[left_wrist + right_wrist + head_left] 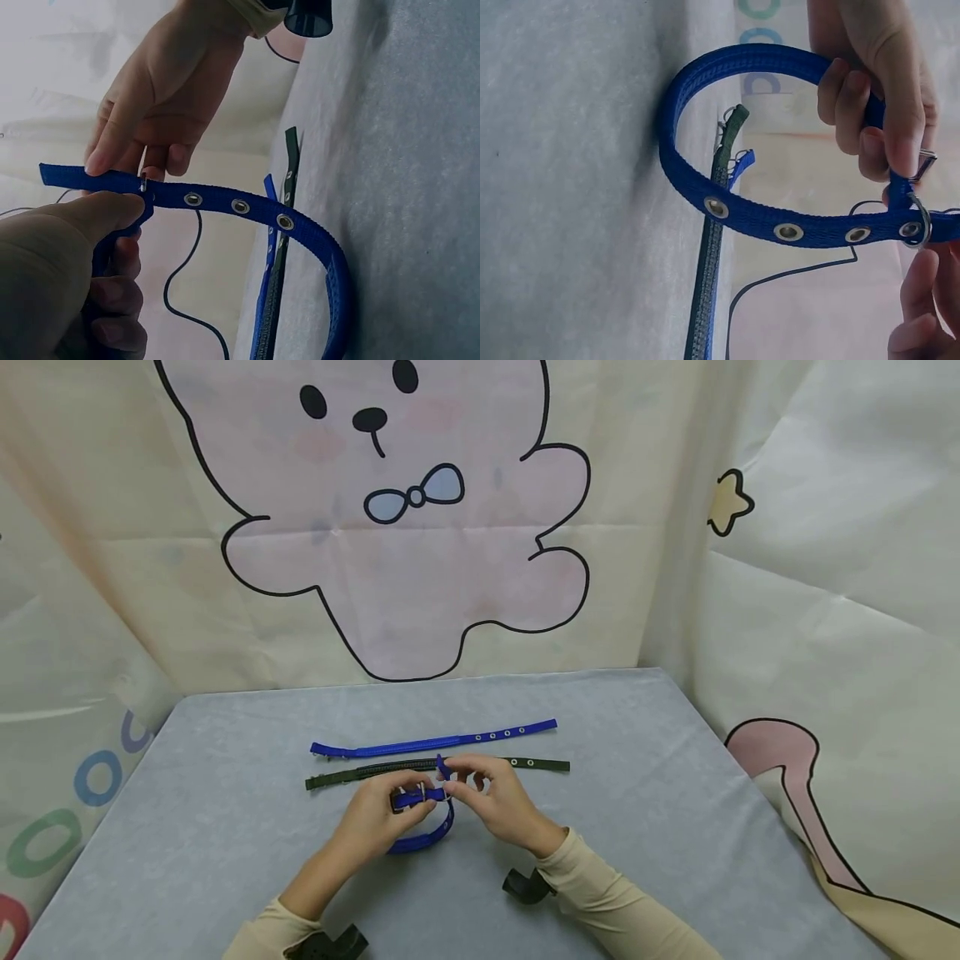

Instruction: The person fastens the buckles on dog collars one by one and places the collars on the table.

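A blue pet collar with a row of metal eyelets is bent into a loop above the table. My left hand grips its buckle end, thumb on top. The strap passes through a metal ring beside the buckle, as the right wrist view shows. My right hand pinches the strap's free tip just beyond that ring. The two hands are close together, fingertips nearly meeting at the ring.
Behind the hands, a second blue collar lies straight on the grey cloth-covered table. Nearer, a dark green collar lies roughly parallel to it, partly hidden by the hands. Printed curtains stand around the table's back and sides.
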A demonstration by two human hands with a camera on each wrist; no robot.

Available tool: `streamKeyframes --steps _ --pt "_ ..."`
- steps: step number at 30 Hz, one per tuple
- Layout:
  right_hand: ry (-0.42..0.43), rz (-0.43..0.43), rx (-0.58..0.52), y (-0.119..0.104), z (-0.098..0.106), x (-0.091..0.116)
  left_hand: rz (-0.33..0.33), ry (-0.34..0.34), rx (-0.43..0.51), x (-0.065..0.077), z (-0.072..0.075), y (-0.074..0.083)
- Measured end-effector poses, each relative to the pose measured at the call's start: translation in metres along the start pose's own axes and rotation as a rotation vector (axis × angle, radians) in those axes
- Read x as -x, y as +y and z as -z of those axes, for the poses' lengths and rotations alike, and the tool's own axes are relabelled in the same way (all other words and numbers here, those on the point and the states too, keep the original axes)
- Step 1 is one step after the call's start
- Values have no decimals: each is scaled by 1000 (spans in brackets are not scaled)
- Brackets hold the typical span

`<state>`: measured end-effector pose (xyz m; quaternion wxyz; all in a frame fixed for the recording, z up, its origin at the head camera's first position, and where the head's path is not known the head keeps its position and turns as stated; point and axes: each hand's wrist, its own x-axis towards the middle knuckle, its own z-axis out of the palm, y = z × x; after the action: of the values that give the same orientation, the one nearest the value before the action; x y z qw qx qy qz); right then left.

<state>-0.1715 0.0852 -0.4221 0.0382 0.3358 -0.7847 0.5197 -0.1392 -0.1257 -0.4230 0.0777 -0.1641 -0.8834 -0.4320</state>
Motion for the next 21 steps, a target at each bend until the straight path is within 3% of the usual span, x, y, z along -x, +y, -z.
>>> streamKeyframes --steps 9,17,21 --pt "10 -14 -80 5 1 0 47 0 148 -1 5 -5" --pt "26 -11 -75 6 0 -1 70 90 190 -2 4 -9" --pt "23 4 -47 7 1 -3 75 104 201 -5 5 -11"
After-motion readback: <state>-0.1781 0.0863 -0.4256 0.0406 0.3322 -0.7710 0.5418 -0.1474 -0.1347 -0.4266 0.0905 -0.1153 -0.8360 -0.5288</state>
